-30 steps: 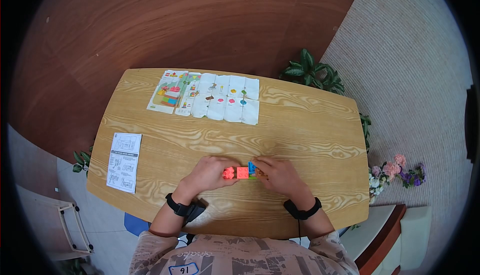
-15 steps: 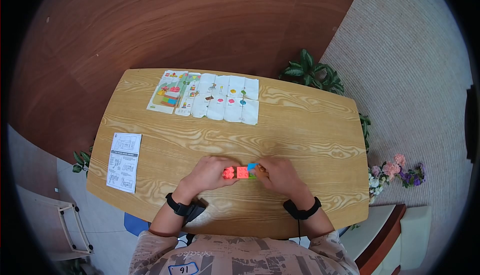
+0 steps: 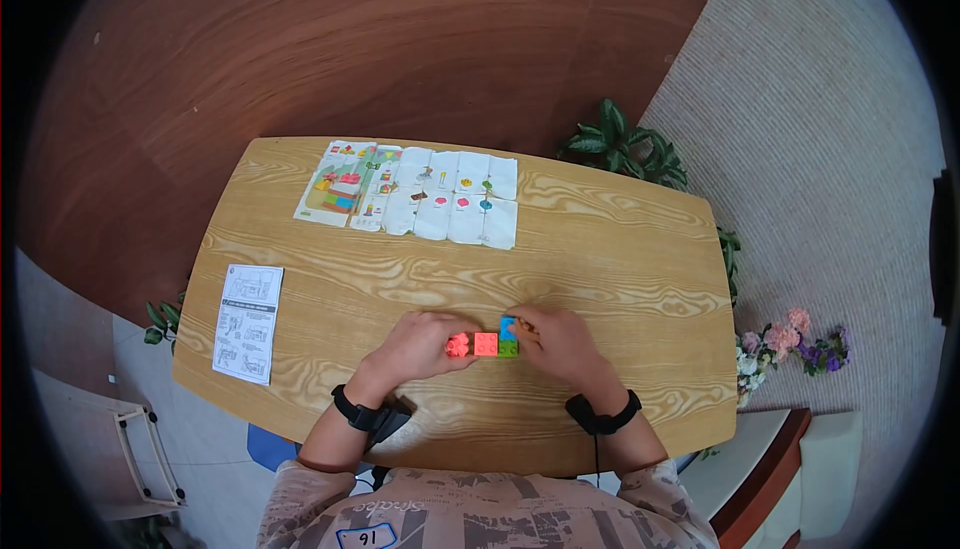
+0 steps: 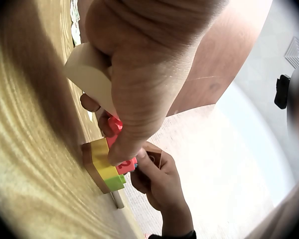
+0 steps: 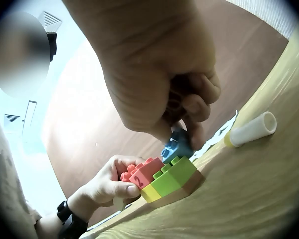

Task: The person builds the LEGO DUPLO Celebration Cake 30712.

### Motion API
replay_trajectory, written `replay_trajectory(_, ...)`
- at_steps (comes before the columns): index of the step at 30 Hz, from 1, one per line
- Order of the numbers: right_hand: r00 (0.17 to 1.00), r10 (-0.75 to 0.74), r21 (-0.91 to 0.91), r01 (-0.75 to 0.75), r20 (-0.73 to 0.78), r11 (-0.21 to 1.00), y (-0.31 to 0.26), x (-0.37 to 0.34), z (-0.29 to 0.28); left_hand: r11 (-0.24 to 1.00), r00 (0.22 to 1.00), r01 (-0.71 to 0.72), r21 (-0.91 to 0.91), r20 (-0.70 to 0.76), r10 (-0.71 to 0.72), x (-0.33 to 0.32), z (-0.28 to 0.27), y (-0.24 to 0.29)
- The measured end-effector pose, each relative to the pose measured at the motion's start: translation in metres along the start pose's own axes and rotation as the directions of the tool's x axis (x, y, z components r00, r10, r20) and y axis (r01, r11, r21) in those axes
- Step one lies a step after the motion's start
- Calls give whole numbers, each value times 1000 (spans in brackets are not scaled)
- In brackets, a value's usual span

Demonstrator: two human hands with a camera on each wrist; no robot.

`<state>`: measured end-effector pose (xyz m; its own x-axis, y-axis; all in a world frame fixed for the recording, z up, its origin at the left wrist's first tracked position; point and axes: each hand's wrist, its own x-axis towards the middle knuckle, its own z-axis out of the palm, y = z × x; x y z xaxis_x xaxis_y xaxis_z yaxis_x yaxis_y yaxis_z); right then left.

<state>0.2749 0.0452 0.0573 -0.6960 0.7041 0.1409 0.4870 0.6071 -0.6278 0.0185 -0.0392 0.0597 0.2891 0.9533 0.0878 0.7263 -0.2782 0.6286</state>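
Note:
A small block stack sits on the table, with a pink brick, a coral flower piece and a lime-green brick over a yellow brick and a brown base. My left hand grips the stack's left end, thumb against the pink and yellow side. My right hand pinches a blue brick right at the green studs, beside the pink brick. Tucked in that hand's curled fingers is a brown brick. A cream-white piece shows under my left hand.
A white tube with a yellow end stands on the table near the stack. Unfolded picture instructions lie at the back, and a black-and-white printed sheet at the left. Flowers stand beyond the right edge.
My right fingers have turned the blue brick and shifted it slightly away from my body, uncovering more of the green brick. My left hand stays in place on the stack.

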Motion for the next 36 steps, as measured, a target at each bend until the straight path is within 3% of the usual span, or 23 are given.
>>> replay_trajectory(4, 998, -44, -96, 47, 40, 994, 1, -3, 0, 1000, 1000, 1, -14, 10, -1, 0, -3, 4)
replay_trajectory(7, 998, -45, -65, 48, 53, 997, 1, -2, -1, 1000, 1000, 6, -21, 17, -5, 0, -2, 3)
replay_trajectory(16, 961, 199, 143, -228, 192, 963, 4, 4, -3, 1000, 1000, -10, -23, 9, 10, 0, 0, 1)
replay_trajectory(19, 974, 175, 271, -209, 144, 940, 11, 3, 1, 1000, 1000, 2, -8, 21, -2, 0, -1, 1)
replay_trajectory(25, 992, 104, 183, -117, 77, 976, 10, 2, -1, 1000, 1000, -20, -11, -4, 20, 0, 3, -3)
replay_trajectory(28, 979, -51, 64, 39, 198, 997, 10, -1, -6, 1000, 1000, -14, -14, 0, 14, 0, 4, -4)
replay_trajectory(36, 984, -88, -78, 101, 157, 992, -2, -5, -1, 999, 1000, -8, -34, 0, 8, 1, -1, 2)
